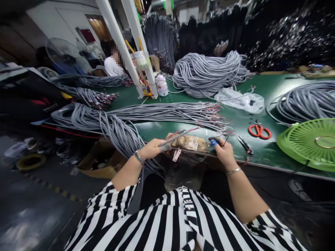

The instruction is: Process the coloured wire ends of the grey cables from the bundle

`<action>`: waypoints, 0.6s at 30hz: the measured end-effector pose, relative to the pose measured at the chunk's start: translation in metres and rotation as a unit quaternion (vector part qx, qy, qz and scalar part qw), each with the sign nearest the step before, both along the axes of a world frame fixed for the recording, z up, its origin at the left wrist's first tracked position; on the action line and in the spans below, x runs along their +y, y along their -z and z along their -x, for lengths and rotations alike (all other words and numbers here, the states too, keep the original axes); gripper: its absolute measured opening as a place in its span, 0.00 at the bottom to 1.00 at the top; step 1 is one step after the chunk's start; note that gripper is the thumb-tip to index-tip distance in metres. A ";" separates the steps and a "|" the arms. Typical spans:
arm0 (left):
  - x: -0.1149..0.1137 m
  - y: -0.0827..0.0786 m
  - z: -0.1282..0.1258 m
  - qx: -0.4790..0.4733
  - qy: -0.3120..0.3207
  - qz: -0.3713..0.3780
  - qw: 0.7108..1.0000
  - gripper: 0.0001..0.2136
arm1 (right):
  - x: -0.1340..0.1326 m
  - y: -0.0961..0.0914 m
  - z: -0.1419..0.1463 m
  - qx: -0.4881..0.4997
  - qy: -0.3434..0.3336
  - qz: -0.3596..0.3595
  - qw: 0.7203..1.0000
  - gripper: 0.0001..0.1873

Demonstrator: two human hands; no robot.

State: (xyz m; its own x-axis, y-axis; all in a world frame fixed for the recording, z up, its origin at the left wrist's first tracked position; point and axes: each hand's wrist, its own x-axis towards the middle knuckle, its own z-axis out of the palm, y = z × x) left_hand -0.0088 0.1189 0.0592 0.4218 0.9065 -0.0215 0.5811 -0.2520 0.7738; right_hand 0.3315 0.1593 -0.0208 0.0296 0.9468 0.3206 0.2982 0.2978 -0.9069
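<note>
My left hand is closed on a grey cable near its stripped end, whose thin coloured wires point up to the right. My right hand is closed around a small tool with a blue handle, held close to those wire ends. Both hands hover at the front edge of the green table, just above a brownish wrapped pad. A thick bundle of grey cables drapes off the table beside my left wrist.
Orange scissors and dark pliers lie right of my hands. A green fan lies at the right edge. Coiled grey cable, a plastic bag and white posts stand further back. Another person sits far left.
</note>
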 end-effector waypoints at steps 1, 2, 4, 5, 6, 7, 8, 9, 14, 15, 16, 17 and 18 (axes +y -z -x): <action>-0.012 0.002 0.004 -0.018 -0.009 0.018 1.000 0.22 | 0.000 0.000 0.000 -0.002 0.001 0.002 1.000 0.19; -0.023 0.005 0.009 -0.031 -0.023 0.032 0.999 0.23 | 0.000 0.001 0.000 -0.004 0.001 0.004 1.000 0.19; -0.040 0.009 0.020 -0.048 -0.057 0.048 0.996 0.25 | 0.000 0.003 -0.001 -0.009 0.002 0.008 1.000 0.20; -0.046 0.011 0.025 -0.050 -0.072 0.053 0.995 0.25 | 0.001 0.004 -0.001 -0.011 0.005 0.010 1.000 0.20; -0.050 0.013 0.030 -0.050 -0.085 0.057 0.994 0.26 | 0.001 0.005 -0.001 -0.012 0.008 0.011 1.000 0.20; -0.054 0.015 0.033 -0.048 -0.094 0.060 0.993 0.26 | 0.001 0.005 -0.001 -0.012 0.011 0.010 1.000 0.20; -0.056 0.016 0.036 -0.045 -0.103 0.062 0.992 0.26 | 0.001 0.006 -0.001 -0.010 0.014 0.008 1.000 0.20; -0.058 0.018 0.038 -0.043 -0.109 0.065 0.991 0.26 | 0.001 0.006 -0.001 -0.008 0.016 0.007 1.000 0.20; -0.060 0.025 0.039 -0.047 -0.114 0.063 0.990 0.28 | 0.001 0.003 0.001 -0.002 0.022 0.004 1.000 0.20; -0.060 0.026 0.039 -0.048 -0.114 0.061 0.990 0.28 | 0.001 0.002 0.001 0.000 0.023 0.003 1.000 0.20; -0.060 0.026 0.039 -0.048 -0.114 0.059 0.991 0.28 | 0.001 0.002 0.001 0.002 0.023 0.002 1.000 0.20; -0.061 0.027 0.039 -0.048 -0.114 0.058 0.991 0.27 | 0.001 0.002 0.001 0.004 0.024 0.000 1.000 0.19; -0.062 0.027 0.039 -0.048 -0.115 0.058 0.991 0.27 | 0.001 0.002 0.001 0.005 0.024 -0.001 1.000 0.19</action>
